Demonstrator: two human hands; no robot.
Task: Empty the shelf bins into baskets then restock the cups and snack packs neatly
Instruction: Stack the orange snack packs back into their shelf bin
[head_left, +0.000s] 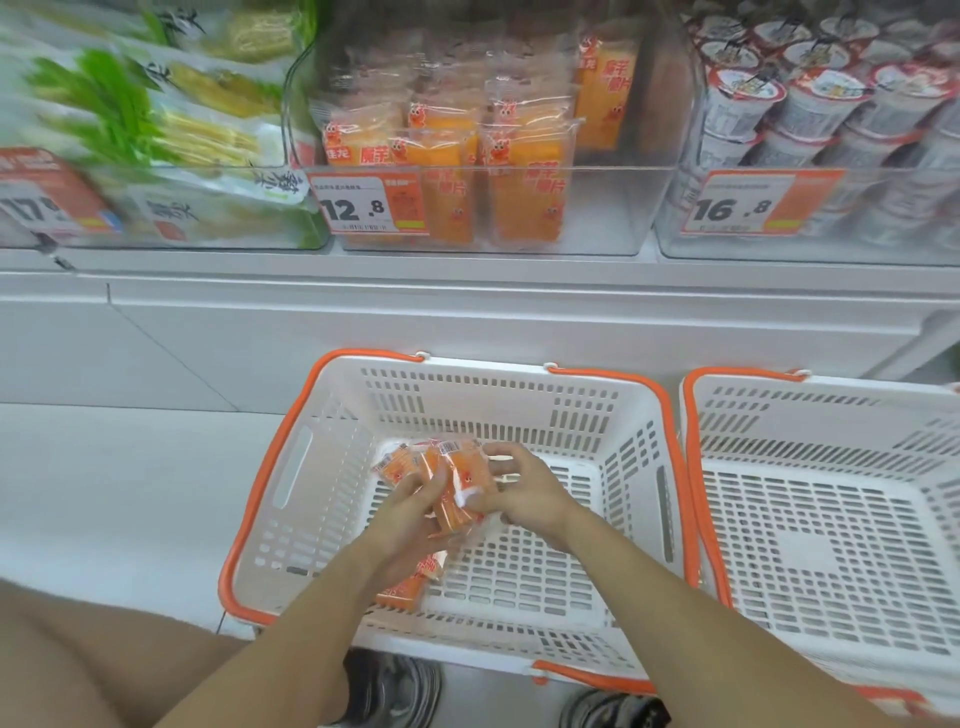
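Both hands were low inside the left basket (291, 467): left hand (410, 512) and right hand (522, 491) together grasped a bunch of orange snack packs (457, 480), well clear of the rim; right basket (831, 519) sat just beside.

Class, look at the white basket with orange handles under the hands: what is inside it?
Inside the basket: orange snack packs gripped by the left hand and right hand, plus one pack lying beneath the left forearm. Anything beneath the arms is hidden.
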